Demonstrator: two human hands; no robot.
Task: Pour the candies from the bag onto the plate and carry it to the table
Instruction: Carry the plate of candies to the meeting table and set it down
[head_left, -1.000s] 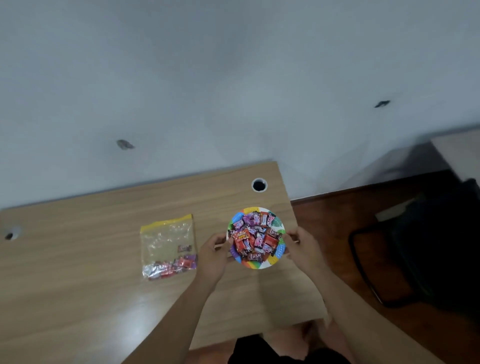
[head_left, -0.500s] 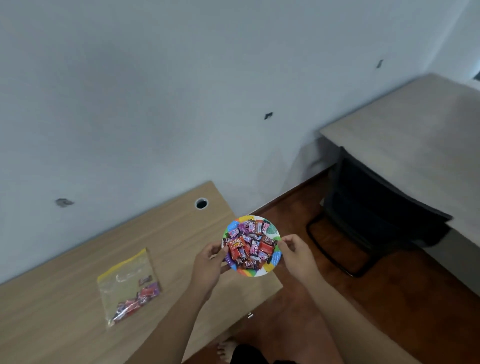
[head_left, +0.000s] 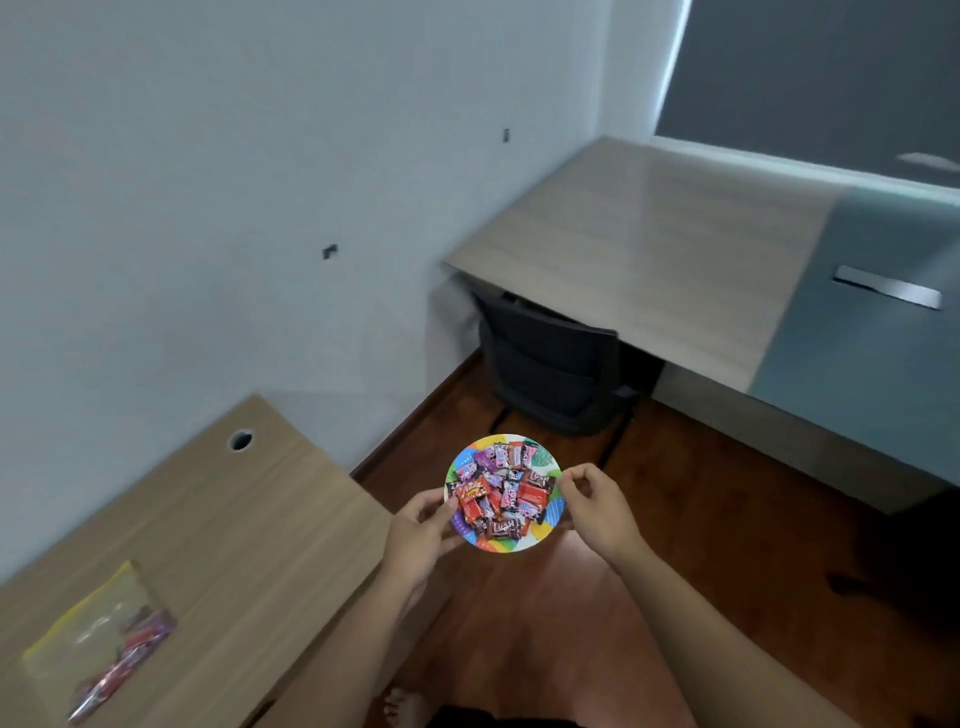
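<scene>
A small round plate (head_left: 543, 530) with a rainbow-coloured rim is held in the air over the brown floor, level, heaped with wrapped candies (head_left: 501, 491). My left hand (head_left: 418, 530) pinches its left edge and my right hand (head_left: 597, 501) pinches its right edge. The clear bag (head_left: 98, 639) with a yellow zip strip lies flat on the light wooden desk (head_left: 218, 525) at the lower left, a few candies still inside. A second, longer table (head_left: 649, 244) stands ahead to the right.
A black office chair (head_left: 550, 364) is tucked under the long table's near end. A grey-blue panel (head_left: 872, 332) with a metal slot covers the table's right part. A white wall runs behind both desks, and a cable hole (head_left: 240, 440) sits in the near desk's corner.
The plate has left the wooden desk and now hangs past its right edge over the floor. My view has swung right, so the long table and chair fill more of the frame.
</scene>
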